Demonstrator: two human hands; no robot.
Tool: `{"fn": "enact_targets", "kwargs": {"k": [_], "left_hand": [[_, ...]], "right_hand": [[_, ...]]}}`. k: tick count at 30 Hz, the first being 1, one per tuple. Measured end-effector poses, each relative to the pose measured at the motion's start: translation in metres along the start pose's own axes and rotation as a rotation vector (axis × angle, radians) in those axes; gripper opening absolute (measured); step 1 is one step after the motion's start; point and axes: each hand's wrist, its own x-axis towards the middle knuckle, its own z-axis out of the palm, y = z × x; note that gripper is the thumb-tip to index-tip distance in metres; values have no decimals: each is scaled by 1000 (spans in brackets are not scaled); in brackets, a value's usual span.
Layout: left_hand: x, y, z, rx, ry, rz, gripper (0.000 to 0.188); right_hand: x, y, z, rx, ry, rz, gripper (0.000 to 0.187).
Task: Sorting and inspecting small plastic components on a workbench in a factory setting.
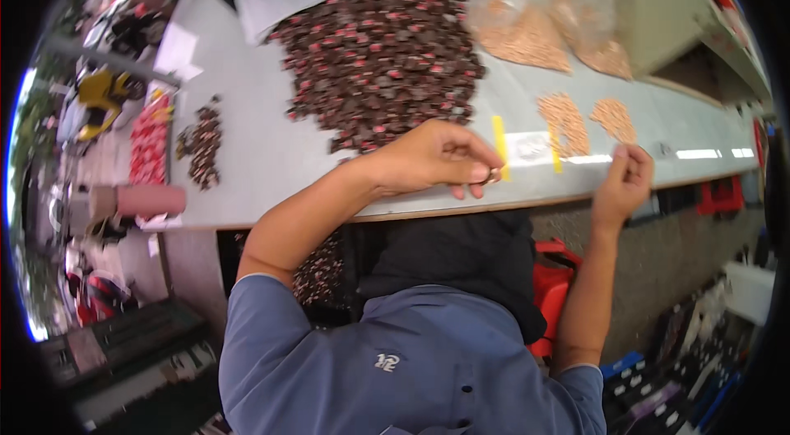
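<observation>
My left hand (432, 157) is above the table's front edge, thumb and fingers pinching a small dark piece (491, 176). Behind it spreads a large heap of small dark brown and pink pieces (383, 65). My right hand (625, 181) is near the front edge on the right, fingertips drawn together just in front of a small pile of copper-coloured bits (613, 118); what they hold, if anything, is too small to make out. Another pile of copper-coloured bits (564, 124) lies left of it, beside a white label with yellow tape strips (500, 147).
Clear plastic bags of copper-coloured bits (527, 40) stand at the back right of the grey table (255, 147). A smaller dark cluster (206, 147) lies at left, near a pink cylinder (152, 200). Below the table are a dark bin of pieces (319, 274) and a red stool (553, 287).
</observation>
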Motion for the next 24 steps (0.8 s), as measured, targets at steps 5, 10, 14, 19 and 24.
{"fn": "enact_targets", "kwargs": {"k": [5, 10, 14, 19, 24], "left_hand": [[-53, 8, -22, 652, 783, 424, 30], [-145, -39, -114, 1658, 1425, 229, 35], [-199, -48, -146, 1734, 1522, -130, 34], [-196, -48, -150, 1893, 1619, 93, 30], [-153, -48, -66, 1234, 1046, 240, 29]], "right_hand": [[10, 37, -20, -147, 54, -78, 15], [8, 47, -7, -111, -26, -119, 18], [8, 44, -5, -111, -33, -136, 19], [6, 44, -5, -125, -33, -129, 18], [7, 44, -3, -108, -33, -98, 18]]}}
